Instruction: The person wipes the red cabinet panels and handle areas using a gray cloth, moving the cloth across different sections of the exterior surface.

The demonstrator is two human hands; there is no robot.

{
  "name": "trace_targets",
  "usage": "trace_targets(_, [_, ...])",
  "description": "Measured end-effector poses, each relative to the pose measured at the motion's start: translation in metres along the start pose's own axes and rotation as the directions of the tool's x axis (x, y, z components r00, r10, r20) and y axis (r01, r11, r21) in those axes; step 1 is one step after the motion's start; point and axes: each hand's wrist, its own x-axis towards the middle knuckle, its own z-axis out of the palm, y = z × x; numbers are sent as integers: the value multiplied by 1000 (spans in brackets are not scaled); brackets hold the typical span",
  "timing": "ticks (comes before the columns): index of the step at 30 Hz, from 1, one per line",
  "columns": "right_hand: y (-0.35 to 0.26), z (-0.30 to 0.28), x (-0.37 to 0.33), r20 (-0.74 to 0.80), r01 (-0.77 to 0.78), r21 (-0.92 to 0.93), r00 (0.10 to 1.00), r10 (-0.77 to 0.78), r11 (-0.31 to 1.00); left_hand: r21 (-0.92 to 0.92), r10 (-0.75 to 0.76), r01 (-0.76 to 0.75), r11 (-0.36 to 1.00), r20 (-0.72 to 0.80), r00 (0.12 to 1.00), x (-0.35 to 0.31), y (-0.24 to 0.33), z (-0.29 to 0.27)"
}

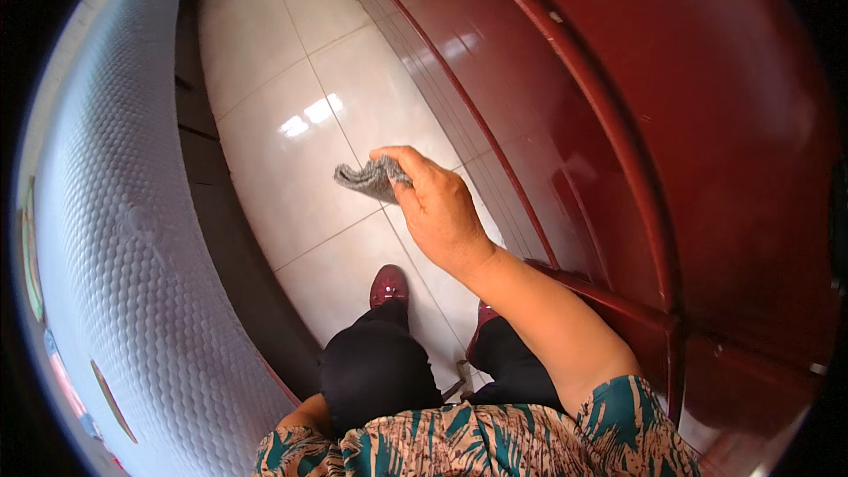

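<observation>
My right hand [439, 208] is closed around a folded grey cloth [364, 180], pinched between thumb and fingers. It holds the cloth in front of me, above the tiled floor. The cloth's folded end sticks out to the left of the fingers, and the rest is hidden in the grip. Of my left arm only a short piece of skin [308, 412] shows below the sleeve, beside my knee. The left hand itself is out of sight.
A pale blue quilted mattress [124, 238] on a dark bed base runs along the left. Glossy dark red wooden furniture [733, 124] with a raised rim stands close on the right. Between them lies a light tiled floor [305, 185], where my dark red shoes [389, 286] stand.
</observation>
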Motion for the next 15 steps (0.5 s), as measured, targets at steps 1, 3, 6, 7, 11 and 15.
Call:
trace_targets(1, [2,1,4,3,-47,-16,999,47,999,-8,-2,2,1000,10,1000,-1,-2,3])
trace_targets(3, [8,2,13,-2,-123,-45,992,123,991,-13,11,-11,1000,16,1000,3,-2,3])
trace_targets(6, [13,3,10,22,-153,-77,988,155,985,-30,29,-28,999,19,999,4,-5,5])
trace_targets(7, [11,2,7,46,-163,-90,985,168,983,-35,34,-33,999,15,999,9,-6,5])
trace_targets(11, [9,0,-12,89,-79,-112,992,90,991,-25,74,-75,997,-15,997,28,-5,13])
trace_targets(15, [9,-6,-41,170,-61,-162,982,88,985,-16,108,-109,994,-53,993,50,-3,22])
